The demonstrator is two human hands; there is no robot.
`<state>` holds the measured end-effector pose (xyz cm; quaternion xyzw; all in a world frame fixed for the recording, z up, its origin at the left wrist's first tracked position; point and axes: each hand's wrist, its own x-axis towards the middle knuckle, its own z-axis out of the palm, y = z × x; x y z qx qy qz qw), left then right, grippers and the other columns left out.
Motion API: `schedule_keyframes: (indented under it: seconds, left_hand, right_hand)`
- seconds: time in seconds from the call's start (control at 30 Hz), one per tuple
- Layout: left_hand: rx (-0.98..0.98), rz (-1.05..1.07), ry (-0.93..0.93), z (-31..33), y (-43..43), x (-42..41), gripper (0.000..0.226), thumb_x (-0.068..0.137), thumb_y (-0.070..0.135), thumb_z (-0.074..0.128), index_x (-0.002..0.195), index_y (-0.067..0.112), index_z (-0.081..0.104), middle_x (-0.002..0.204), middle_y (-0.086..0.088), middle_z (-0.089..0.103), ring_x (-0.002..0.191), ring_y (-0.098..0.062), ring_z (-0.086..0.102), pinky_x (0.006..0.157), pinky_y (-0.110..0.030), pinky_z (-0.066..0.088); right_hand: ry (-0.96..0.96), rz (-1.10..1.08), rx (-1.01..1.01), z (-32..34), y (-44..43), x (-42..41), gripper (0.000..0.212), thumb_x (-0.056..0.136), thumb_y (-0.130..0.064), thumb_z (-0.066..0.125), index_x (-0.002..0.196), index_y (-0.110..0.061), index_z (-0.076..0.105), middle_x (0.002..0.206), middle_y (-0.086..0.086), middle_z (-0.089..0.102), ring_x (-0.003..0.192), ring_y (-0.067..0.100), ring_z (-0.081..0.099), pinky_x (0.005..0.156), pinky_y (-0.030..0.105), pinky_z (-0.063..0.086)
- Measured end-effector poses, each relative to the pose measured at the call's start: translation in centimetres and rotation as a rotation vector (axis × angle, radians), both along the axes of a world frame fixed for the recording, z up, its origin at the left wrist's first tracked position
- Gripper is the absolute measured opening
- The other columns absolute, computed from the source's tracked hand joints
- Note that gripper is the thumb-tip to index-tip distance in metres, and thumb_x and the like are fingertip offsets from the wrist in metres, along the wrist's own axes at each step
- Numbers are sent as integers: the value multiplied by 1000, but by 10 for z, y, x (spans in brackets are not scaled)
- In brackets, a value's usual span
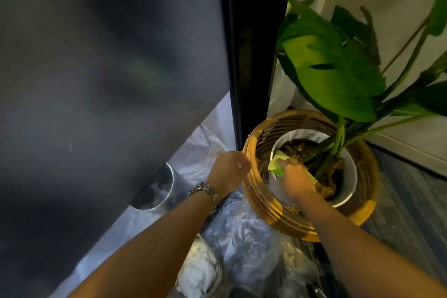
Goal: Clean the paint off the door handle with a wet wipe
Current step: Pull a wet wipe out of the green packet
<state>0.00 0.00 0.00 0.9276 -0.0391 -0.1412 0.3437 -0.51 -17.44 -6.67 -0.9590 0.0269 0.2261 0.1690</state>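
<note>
My right hand (296,182) reaches into the white plant pot (348,172) and grips a light green packet (277,164), probably the wet wipes, against the soil. My left hand (228,170), with a metal watch on the wrist, hovers at the left rim of the wicker basket (263,203). Its fingers are curled and nothing shows in them. A curved shiny metal piece (167,184), perhaps the door handle, sits at the lower edge of the dark door (108,68). It is blurred.
A big-leaved green plant (338,72) rises from the pot and overhangs the right side. Crumpled clear plastic sheeting (242,232) covers the floor below the door. A second metal ring with white material (200,271) lies near the bottom. A black door frame (251,55) stands behind the basket.
</note>
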Motion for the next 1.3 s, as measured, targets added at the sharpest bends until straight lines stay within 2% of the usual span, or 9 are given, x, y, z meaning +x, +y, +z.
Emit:
schedule_keyframes:
  seconds: [0.17, 0.37, 0.57, 0.67, 0.77, 0.9, 1.0, 1.13, 1.3]
  left_hand:
    - [-1, -1, 19, -11, 2, 3, 18, 83, 9, 57, 90, 5, 73, 93, -12, 72, 87, -22, 65, 68, -10, 37]
    - [23, -21, 51, -11, 5, 0, 20, 85, 13, 56, 94, 6, 72, 96, -12, 72, 89, -21, 64, 64, -9, 33]
    - [17, 0, 104, 1, 9, -4, 22, 88, 17, 52, 95, 7, 71, 97, -7, 71, 85, -15, 61, 63, -11, 35]
    - [36, -9, 231, 10, 12, -8, 26, 89, 16, 46, 91, 3, 69, 87, -10, 66, 78, -14, 54, 57, -18, 39]
    - [32, 47, 403, 23, 15, -12, 31, 91, 25, 41, 80, 3, 61, 81, -11, 59, 73, -21, 53, 69, -34, 49]
    - [-192, 239, 557, 66, 22, -15, 46, 95, 39, 36, 109, 2, 59, 95, -18, 60, 83, -24, 54, 80, -38, 49]
    - [-403, 328, 651, 107, 34, -24, 60, 89, 57, 38, 111, 4, 57, 100, -14, 61, 89, -24, 57, 70, -31, 53]
    - [-594, 535, 597, 142, 56, -50, 41, 87, 40, 55, 100, 2, 62, 84, -16, 66, 61, -18, 66, 47, -25, 54]
    - [-670, 706, 403, 189, 84, -85, 22, 85, 22, 61, 87, 0, 62, 94, -22, 63, 71, -25, 59, 58, -29, 49]
  right_hand:
    - [37, 1, -72, -14, 5, 9, 46, 95, -13, 43, 140, -20, 36, 132, 19, 42, 118, 37, 46, 87, 42, 45]
    - [-107, 116, -224, -4, 5, 13, 27, 93, -3, 39, 115, -6, 56, 107, 18, 57, 99, 35, 58, 69, 40, 41]
    - [-169, 200, -220, -3, 1, 14, 21, 94, -5, 41, 101, -2, 61, 89, 13, 44, 90, 36, 60, 62, 32, 32]
    - [-276, 172, -79, 4, -2, 2, 19, 93, -7, 46, 94, 1, 63, 90, 17, 51, 79, 40, 59, 59, 36, 34]
    - [-416, 112, 156, 20, 0, -16, 9, 84, -5, 60, 87, 1, 66, 88, 19, 60, 73, 39, 62, 60, 37, 46]
    - [-634, 101, 443, 65, 28, -35, 14, 77, -12, 61, 83, -2, 69, 79, 14, 67, 72, 14, 60, 67, 22, 44]
    - [-718, 181, 605, 115, 59, -51, 20, 80, -17, 51, 82, -4, 67, 81, 10, 65, 79, 9, 54, 76, 12, 40]
    - [-924, 494, 672, 170, 94, -74, 7, 81, -6, 55, 85, -10, 60, 91, -2, 57, 83, 10, 54, 80, 18, 44]
    - [-855, 687, 709, 228, 119, -94, 9, 85, -11, 57, 91, -11, 63, 89, 4, 65, 87, 14, 57, 83, 22, 47]
